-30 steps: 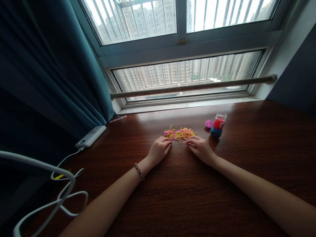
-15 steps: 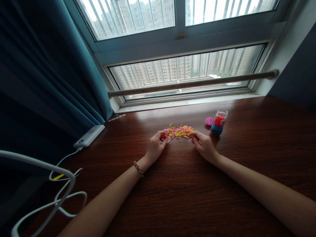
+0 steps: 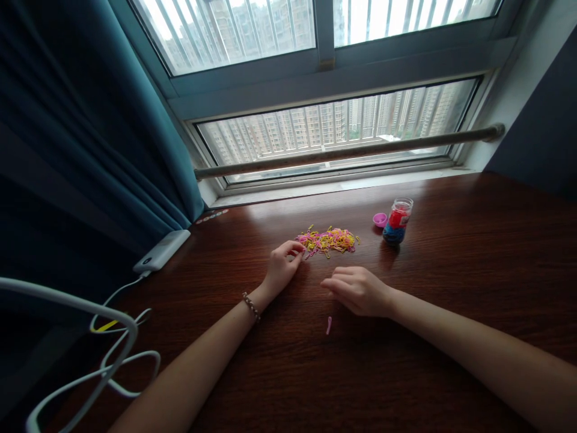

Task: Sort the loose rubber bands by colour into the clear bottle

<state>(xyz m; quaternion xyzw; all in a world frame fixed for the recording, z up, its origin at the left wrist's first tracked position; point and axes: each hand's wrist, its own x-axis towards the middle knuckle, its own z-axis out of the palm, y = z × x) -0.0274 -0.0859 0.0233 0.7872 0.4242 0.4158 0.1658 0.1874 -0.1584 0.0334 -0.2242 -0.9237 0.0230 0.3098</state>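
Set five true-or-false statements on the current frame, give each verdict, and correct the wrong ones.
1. A loose pink piece lies on the wooden table, apart from the pink-and-yellow pile. True.
2. The left hand is at the pile's left end. True.
3. The clear jar lies on its side. False: it stands upright.
4. The small magenta dish sits right of the jar. False: it sits to the left.
5. The right hand is nearer the loose pink piece than the left. True.

No legible text, label (image 3: 404, 221) on jar (image 3: 395, 234) too small to read, dark mark (image 3: 146, 261) on white device (image 3: 167, 249) unreadable
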